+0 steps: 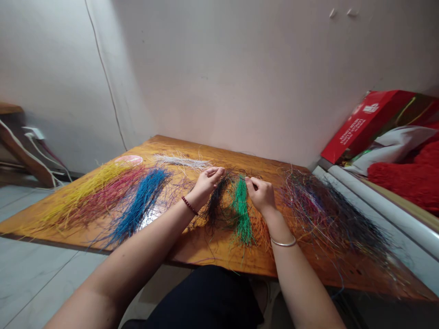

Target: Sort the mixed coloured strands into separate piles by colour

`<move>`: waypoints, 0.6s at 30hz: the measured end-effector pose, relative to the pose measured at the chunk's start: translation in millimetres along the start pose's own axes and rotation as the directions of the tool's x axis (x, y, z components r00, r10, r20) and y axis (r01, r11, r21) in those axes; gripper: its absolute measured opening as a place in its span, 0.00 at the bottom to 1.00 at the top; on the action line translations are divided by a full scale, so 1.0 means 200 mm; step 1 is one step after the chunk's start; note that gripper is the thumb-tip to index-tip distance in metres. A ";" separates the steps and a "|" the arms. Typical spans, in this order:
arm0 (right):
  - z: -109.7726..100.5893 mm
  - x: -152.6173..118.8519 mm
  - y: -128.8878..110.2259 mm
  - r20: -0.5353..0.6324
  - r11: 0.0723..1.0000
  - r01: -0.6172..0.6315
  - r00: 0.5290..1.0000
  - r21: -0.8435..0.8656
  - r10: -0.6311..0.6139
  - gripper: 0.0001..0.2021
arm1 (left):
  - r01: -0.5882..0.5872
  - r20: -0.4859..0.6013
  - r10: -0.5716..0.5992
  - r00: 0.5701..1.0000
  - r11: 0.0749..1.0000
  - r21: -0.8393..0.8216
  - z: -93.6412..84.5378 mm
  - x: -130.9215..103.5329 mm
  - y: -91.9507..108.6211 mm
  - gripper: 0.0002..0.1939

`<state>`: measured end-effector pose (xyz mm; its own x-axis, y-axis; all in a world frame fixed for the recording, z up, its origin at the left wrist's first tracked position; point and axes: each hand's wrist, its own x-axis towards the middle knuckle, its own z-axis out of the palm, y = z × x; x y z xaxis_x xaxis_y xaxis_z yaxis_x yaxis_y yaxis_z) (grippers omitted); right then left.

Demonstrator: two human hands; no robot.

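Note:
My left hand [206,181] is closed in a pinch beside the top of a bundle of black wire strands [216,198]. What lies between its fingertips is too fine to make out. Just right of a green wire bundle [242,210], my right hand [261,193] also pinches, with a thin dark strand [242,177] at its fingertips crossing the green bundle's top. Loose orange strands [262,228] spread beneath the right wrist. Left of my left forearm lies a blue wire bundle [140,205].
Yellow [85,189] and dark pink strands [109,194] cover the wooden table's [206,251] left side. White strands [185,161] lie at the back. A mixed dark heap [329,210] fills the right. Beyond it stand a red box [363,121] and red fluffy material [408,171].

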<state>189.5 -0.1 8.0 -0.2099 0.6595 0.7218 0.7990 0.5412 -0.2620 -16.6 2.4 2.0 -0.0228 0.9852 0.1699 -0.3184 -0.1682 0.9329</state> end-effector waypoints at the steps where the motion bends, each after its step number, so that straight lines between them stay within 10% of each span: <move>1: 0.00 0.00 0.00 -0.002 1.000 -0.010 1.000 0.002 0.010 0.24 | 0.003 -0.013 -0.003 1.000 1.000 -0.021 0.00 0.00 0.00 0.23; 18: 0.00 0.01 -0.01 0.005 0.984 -0.056 0.998 0.169 0.056 0.24 | -0.011 -0.123 -0.005 0.992 0.991 -0.131 -0.01 0.04 0.00 0.12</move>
<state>187.6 0.0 9.3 -0.1678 0.6913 0.7028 0.7026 0.5840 -0.4066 -18.3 9.9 2.9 -0.1374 0.9827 0.1246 -0.4392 -0.1731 0.8816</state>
